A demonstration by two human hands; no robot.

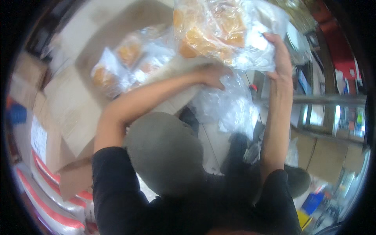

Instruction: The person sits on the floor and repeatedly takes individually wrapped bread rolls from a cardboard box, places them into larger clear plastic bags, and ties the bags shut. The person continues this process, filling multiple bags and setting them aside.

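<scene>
My right hand point(282, 55) grips the right edge of a clear plastic bag point(211, 32) with orange-yellow contents, held up at the top of the view. Below it my left hand point(216, 77), blurred, is at the top of some crumpled clear plastic bags point(232, 102) that hang between my arms; whether its fingers grip the plastic is not plain. Left of my hands, inside an open cardboard box point(126, 17), lie several clear packets point(129, 54) with similar orange contents.
Cardboard boxes point(70, 108) stand at the left, above white sacks with red stripes point(53, 211). At the right are a metal rail point(329, 100), more cardboard boxes point(326, 155) and a blue object point(312, 203). My knees and the tiled floor point(210, 144) show below.
</scene>
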